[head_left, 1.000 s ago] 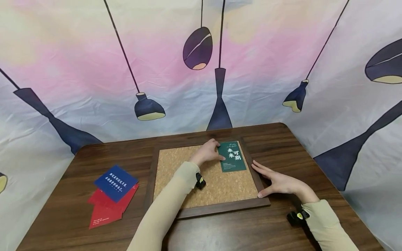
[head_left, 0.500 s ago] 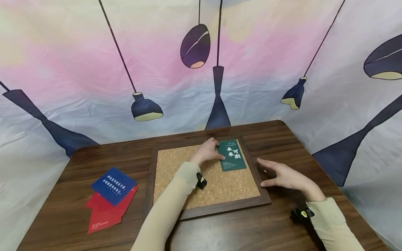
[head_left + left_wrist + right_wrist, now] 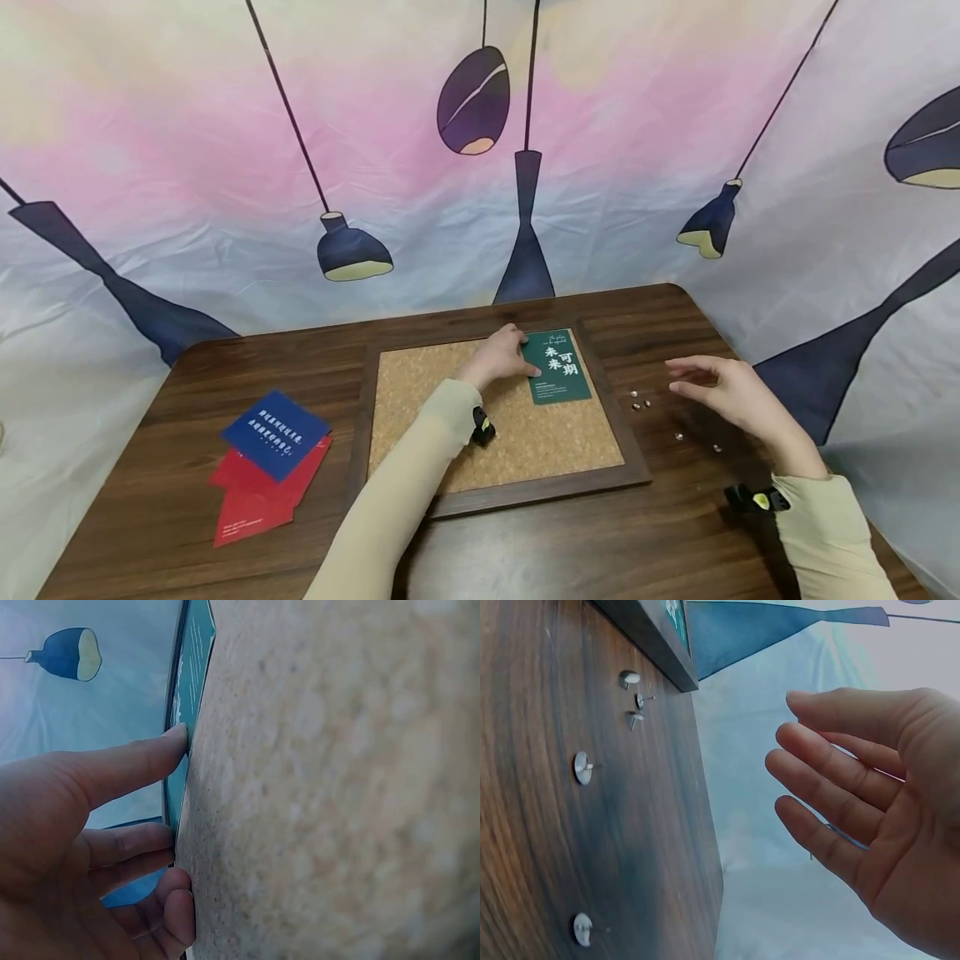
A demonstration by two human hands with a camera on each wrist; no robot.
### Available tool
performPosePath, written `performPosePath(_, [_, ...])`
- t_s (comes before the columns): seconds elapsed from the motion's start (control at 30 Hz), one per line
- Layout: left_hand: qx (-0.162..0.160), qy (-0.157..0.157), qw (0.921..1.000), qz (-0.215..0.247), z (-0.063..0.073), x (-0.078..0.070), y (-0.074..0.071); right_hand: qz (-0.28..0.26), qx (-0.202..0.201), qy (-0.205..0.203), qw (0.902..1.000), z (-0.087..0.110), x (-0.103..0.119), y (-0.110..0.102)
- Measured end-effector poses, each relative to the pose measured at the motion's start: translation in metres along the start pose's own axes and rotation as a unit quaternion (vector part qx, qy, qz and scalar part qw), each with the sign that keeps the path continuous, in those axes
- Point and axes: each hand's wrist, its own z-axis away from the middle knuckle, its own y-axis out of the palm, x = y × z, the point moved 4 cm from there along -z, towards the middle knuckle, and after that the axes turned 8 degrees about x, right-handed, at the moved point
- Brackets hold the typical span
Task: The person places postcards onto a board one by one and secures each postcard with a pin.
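Observation:
A green card [image 3: 551, 392] with white lettering lies flat in the back right corner of a framed cork board [image 3: 427, 396]. My left hand [image 3: 497, 357] holds the card down at its left edge. In the left wrist view, the thumb and fingertips of my left hand [image 3: 90, 810] rest on the green card [image 3: 196, 652]. My right hand [image 3: 731, 392] hovers above the table to the right of the board, fingers relaxed and holding nothing. Near it, several metal thumbtacks [image 3: 636, 406] lie scattered. The right wrist view shows a thumbtack [image 3: 583, 767] with its pin sticking out, beside my right hand [image 3: 855, 780].
On the left of the wooden table [image 3: 172, 467], a blue card [image 3: 276, 433] lies on top of several red cards [image 3: 258, 504]. The board's raised frame [image 3: 540, 493] borders the cork. A printed cloth [image 3: 615, 208] hangs behind the table.
My right hand has lifted off the board's right frame and moved right over the table, bringing the thumbtacks into view. My left hand has stayed on the green card.

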Motion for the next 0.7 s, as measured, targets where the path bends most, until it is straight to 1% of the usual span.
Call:
performPosePath(0.2, [0.005,0.001,1.0000,0.008,0.000,0.001,0.001,0.011,0.008,-0.004,0.9999,0.001,0.000,0.002])
performPosePath(0.3, [0.006,0.000,0.9999,0.012,-0.001,0.002,0.001,0.020,0.017,-0.006,0.9996,-0.001,-0.002,0.007])
performPosePath(0.37, [0.007,-0.003,0.9999,0.012,-0.002,0.002,0.001,0.028,0.026,-0.009,0.9992,-0.004,-0.004,0.013])
performPosePath(0.5, [0.006,-0.002,0.9999,0.012,-0.003,0.001,0.001,0.035,0.048,-0.001,0.9982,-0.009,-0.010,0.023])
performPosePath(0.7, [0.000,-0.004,0.9999,0.014,-0.003,-0.001,0.001,0.031,0.077,0.010,0.9965,-0.015,-0.014,0.034])
